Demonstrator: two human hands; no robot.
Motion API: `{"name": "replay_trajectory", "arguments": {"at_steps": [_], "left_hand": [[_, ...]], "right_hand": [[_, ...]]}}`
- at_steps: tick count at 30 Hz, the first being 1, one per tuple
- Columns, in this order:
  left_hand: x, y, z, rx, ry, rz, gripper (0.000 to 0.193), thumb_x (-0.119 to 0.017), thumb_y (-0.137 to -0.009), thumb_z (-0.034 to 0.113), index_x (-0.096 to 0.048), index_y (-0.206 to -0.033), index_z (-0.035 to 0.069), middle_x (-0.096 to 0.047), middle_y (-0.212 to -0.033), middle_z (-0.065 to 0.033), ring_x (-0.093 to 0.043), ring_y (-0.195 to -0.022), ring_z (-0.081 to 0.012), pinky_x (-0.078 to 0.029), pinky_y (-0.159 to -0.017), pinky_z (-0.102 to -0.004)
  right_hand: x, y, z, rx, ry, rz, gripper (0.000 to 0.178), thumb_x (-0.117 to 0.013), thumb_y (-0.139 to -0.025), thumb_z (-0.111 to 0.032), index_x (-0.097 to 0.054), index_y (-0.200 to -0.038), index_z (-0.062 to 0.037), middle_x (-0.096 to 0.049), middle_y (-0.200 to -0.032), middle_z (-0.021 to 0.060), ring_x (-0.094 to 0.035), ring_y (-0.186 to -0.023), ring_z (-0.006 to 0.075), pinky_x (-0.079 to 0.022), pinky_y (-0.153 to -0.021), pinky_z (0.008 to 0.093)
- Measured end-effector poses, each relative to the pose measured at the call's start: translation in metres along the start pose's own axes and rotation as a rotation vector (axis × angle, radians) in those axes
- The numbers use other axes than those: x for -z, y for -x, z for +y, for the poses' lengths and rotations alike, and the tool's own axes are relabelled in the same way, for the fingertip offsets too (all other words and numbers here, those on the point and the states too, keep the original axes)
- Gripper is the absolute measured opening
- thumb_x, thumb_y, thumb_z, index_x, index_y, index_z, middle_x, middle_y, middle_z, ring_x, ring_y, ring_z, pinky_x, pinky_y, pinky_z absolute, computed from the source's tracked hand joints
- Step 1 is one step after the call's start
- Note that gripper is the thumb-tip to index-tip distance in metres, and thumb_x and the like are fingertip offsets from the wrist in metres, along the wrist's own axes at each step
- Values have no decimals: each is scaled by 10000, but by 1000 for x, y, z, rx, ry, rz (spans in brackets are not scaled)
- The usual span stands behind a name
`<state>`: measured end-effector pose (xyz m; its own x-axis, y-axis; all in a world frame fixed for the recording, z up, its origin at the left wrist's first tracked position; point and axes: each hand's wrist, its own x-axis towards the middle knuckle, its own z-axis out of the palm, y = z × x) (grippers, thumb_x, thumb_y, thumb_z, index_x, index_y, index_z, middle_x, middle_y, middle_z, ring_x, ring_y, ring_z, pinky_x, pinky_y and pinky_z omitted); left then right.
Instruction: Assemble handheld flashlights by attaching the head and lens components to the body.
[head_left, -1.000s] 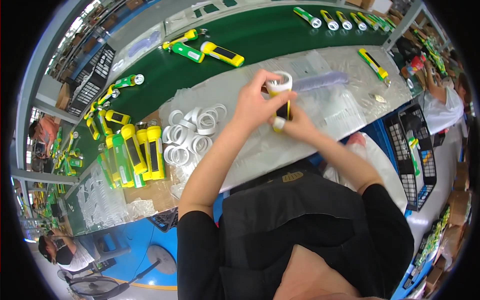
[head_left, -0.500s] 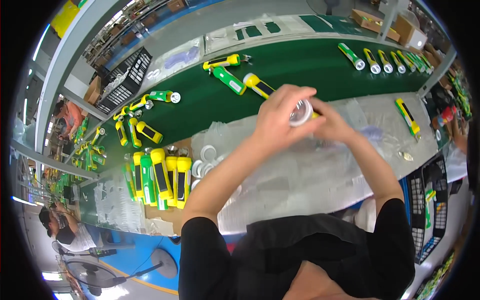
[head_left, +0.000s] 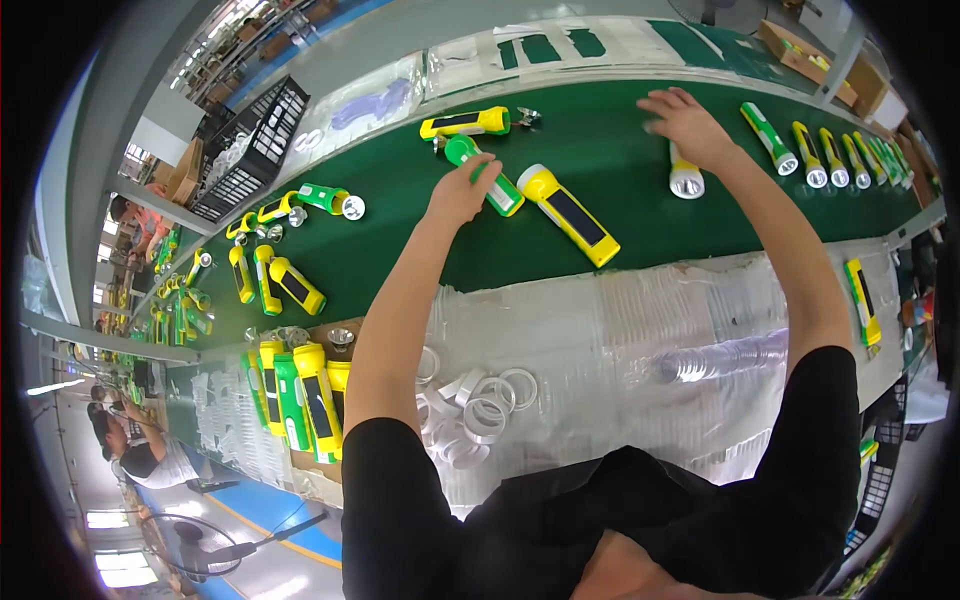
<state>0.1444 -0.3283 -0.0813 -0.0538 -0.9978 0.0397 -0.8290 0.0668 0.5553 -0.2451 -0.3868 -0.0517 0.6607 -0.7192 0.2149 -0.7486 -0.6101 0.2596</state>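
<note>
My left hand (head_left: 464,192) reaches to a green flashlight (head_left: 509,200) on the green belt, its fingers closed around the body. Beside it lie a yellow flashlight with a dark panel (head_left: 570,218) and, farther back, another yellow flashlight (head_left: 465,123) with a loose silver reflector (head_left: 528,117) at its end. My right hand (head_left: 690,124) is over the belt at the right, fingers apart and slightly blurred. Just below it lies a flashlight with a white-rimmed lens (head_left: 686,181), its body mostly hidden by the hand and wrist.
White rings (head_left: 486,415) are piled on the plastic-covered bench (head_left: 590,340), near a row of plastic rings (head_left: 720,357). Upright flashlights (head_left: 290,400) stand at the left. Finished-looking flashlights (head_left: 832,158) line the right. A black crate (head_left: 262,140) sits far left.
Both hands have parted from the lens end they held together near the middle. My left hand has gone left onto the green flashlight; my right hand has moved right and away. The view has shifted.
</note>
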Motion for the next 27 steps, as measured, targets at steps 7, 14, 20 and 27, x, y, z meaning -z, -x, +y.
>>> {"name": "replay_trajectory", "arguments": {"at_steps": [7,14,20,27], "left_hand": [[-3,4,0,192,294,76,360,-651,-891,397,-542,-1156,181,-624,-745,-44,-600,-559,-117,-486,-470,-263],[40,62,-16,5,600,94,288,-652,-922,234,-530,-1175,167,-553,-672,-11,-523,-544,-68,-404,-432,-237],[38,114,22,-110,669,-3,233,-652,-932,182,-557,-1143,155,-490,-651,33,-480,-550,-39,-378,-463,-222],[33,197,91,-353,696,-53,248,-662,-911,134,-572,-1140,160,-530,-738,32,-460,-578,-46,-379,-527,-212]], "right_hand": [[0,-60,-165,-253,-719,-78,926,-792,-681,-452,-405,-1425,-59,-606,-1108,220,-602,-1015,361,-486,-910,401],[38,-53,-117,-22,-818,270,787,-664,-678,16,-396,-1412,-77,-555,-1284,150,-562,-1146,347,-468,-968,377],[-3,23,-85,71,-425,245,749,-608,-657,118,-461,-1362,-86,-543,-1323,127,-498,-1250,337,-394,-1066,415],[99,75,-171,-183,-972,199,292,-639,-937,-229,-627,-1152,-31,-671,-1067,105,-630,-1002,222,-507,-839,341]]}}
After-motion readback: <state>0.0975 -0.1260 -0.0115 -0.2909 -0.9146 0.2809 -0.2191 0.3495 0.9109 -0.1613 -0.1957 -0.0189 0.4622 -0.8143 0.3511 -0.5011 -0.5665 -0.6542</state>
